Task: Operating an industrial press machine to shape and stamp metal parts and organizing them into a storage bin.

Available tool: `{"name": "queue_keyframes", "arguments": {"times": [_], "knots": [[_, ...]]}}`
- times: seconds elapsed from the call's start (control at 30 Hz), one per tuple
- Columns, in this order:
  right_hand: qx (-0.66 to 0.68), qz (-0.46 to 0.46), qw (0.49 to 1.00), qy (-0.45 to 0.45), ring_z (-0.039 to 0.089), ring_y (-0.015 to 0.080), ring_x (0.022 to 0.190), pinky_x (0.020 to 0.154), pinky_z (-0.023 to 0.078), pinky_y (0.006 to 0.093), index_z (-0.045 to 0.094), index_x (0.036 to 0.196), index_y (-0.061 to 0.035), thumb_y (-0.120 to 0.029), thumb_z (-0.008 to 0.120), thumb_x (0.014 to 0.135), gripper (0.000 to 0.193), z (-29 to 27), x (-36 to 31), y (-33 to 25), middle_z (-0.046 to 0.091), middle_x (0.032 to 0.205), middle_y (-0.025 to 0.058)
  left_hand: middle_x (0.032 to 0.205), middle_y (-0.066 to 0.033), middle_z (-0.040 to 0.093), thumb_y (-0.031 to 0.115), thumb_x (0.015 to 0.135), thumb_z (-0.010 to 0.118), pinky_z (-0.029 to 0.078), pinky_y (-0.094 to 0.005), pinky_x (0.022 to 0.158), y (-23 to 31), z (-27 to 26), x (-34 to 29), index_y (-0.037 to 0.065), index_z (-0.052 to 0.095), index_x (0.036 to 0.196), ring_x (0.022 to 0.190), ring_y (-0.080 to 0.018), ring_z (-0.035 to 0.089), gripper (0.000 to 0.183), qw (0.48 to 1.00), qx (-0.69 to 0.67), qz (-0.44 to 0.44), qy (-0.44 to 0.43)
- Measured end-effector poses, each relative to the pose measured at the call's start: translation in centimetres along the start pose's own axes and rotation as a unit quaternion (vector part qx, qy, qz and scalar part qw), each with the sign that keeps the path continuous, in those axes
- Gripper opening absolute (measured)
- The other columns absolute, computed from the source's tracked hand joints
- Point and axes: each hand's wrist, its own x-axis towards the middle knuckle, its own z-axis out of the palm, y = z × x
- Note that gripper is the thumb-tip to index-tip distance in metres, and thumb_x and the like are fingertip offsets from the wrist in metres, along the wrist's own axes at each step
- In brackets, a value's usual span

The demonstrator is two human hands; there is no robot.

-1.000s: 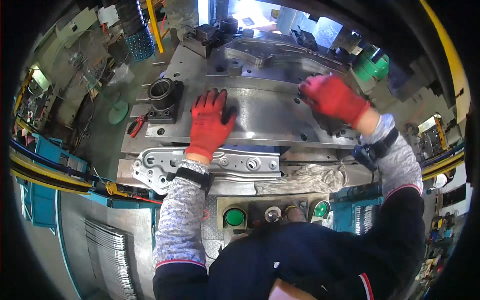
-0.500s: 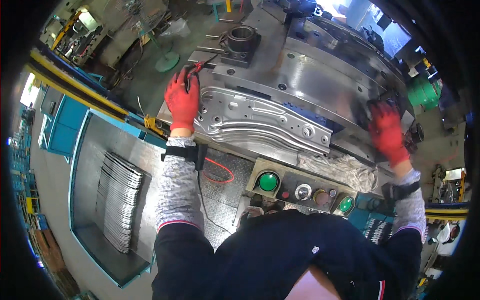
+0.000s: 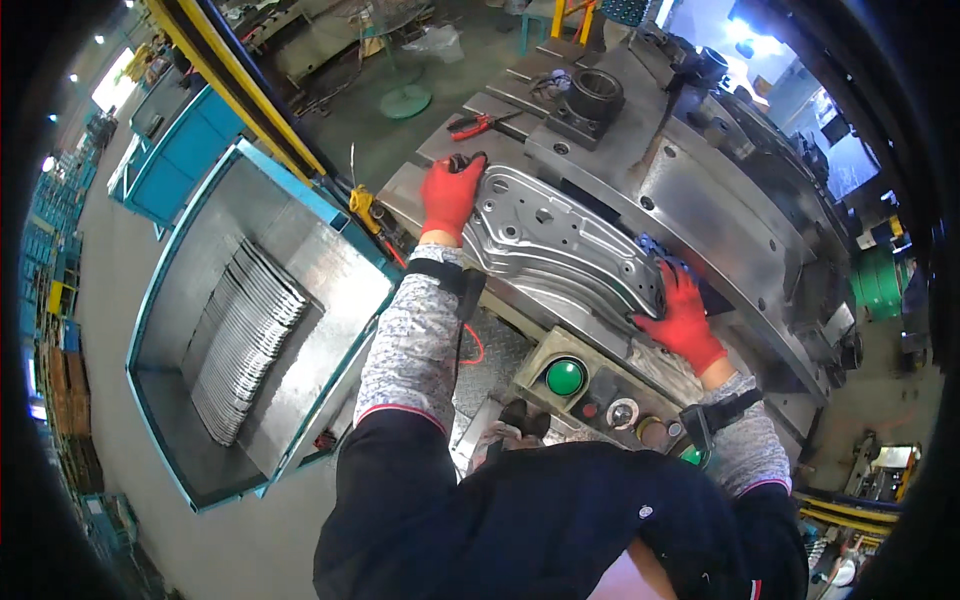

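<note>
A curved, stamped metal panel (image 3: 566,228) with holes and raised ridges lies along the near edge of the machine bed. My left hand (image 3: 450,198), in a red glove with dark fingertips, is closed on the panel's left end. My right hand (image 3: 682,318), gloved the same way, grips its right end, with the thumb on the near side and the fingers over the far side. Just beyond my left hand, a pair of red-handled pliers (image 3: 474,126) rests on the bed, apart from the glove. Blue pieces (image 3: 652,246) show behind the panel near my right hand.
A control box with a green button (image 3: 566,377) sits between me and the bed, a crumpled rag (image 3: 668,372) beside it. On the left stands a metal bin (image 3: 165,375) holding a stack of similar panels (image 3: 250,340). Beyond the panel rise a steel die (image 3: 700,190) and a round post (image 3: 594,95).
My right hand has come from the die at the right onto the panel's right end. My left hand has moved off the pliers' side to grip the left end. The view has turned leftward.
</note>
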Motion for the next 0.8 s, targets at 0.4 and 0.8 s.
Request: {"name": "queue_keyframes", "arguments": {"times": [0.4,0.8], "knots": [[-0.025,-0.019,0.999,-0.021,0.04,0.0433,0.124,0.105,0.032,0.0468,0.033,0.139,0.0015,-0.04,0.077,0.066,0.094,-0.2,0.3,0.4,0.039,0.134,0.0302,0.105,-0.0215,0.066,0.048,0.084,0.055,0.047,-0.0406,0.086,2.6,-2.1,0.5,-0.001,0.066,0.106,0.1,-0.0369,0.062,0.054,0.98,-0.004,-0.061,-0.187],[0.037,-0.064,0.986,0.151,0.037,0.0418,0.127,0.107,0.027,0.0503,0.04,0.135,0.0001,-0.018,0.07,0.068,0.075,0.6,-8.8,-2.5,0.043,0.134,0.0228,0.101,-0.0097,0.061,0.019,0.092,0.052,0.05,-0.0306,0.076,0.8,-4.3,2.8,0.015,0.053,0.13,0.088,-0.0189,0.059,0.038,0.917,-0.066,-0.025,-0.393]]}}
